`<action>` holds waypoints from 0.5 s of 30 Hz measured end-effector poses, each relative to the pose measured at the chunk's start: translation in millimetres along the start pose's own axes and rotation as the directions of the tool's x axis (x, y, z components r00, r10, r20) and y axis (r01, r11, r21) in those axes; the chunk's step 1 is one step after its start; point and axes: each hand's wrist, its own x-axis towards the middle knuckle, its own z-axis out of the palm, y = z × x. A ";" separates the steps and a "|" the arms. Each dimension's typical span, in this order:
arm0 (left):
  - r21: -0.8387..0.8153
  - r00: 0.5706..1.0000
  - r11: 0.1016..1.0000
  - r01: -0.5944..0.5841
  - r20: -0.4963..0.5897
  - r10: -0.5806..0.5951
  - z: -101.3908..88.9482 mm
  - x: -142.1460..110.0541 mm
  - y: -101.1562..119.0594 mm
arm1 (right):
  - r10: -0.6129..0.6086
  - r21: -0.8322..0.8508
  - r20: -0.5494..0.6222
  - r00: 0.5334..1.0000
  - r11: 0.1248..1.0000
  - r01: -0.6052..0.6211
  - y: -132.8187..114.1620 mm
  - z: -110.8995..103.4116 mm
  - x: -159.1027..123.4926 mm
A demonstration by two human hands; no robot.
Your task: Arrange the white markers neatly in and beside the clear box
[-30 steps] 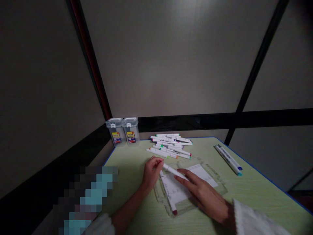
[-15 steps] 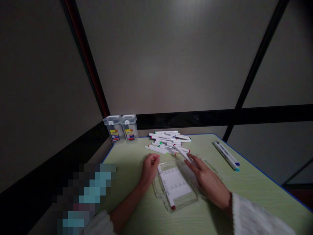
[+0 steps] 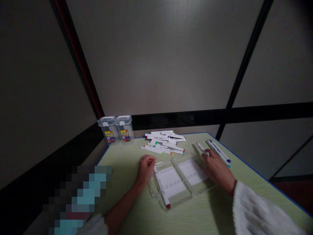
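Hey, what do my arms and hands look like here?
The left hand and right hand wear no gloves. The right sleeve is whitish and textured, with an uneven, frilly-looking edge. The left sleeve is whitish too, though less of it shows.

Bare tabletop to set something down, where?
Free on the pale-green table: front strip before the open clear plastic case; left patch between left hand and two clear lidded plastic boxes. Crowded: back middle, heaped white markers; right side, right hand near purple-capped white marker.
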 end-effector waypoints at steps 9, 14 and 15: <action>-0.007 1.000 1.000 -0.016 -0.007 0.016 -0.2 -0.4 -0.1 | 0.057 -0.090 0.059 0.997 0.995 -0.051 14.0 19.5 -3.4; -0.005 1.000 1.000 -0.005 0.009 0.005 0.0 -0.4 2.4 | 0.060 -0.093 0.067 0.996 0.994 -0.053 18.1 22.6 -4.3; -0.001 1.000 1.000 -0.003 0.010 0.003 0.0 -0.3 2.3 | 0.059 -0.087 0.064 0.996 0.995 -0.053 19.2 23.7 -4.3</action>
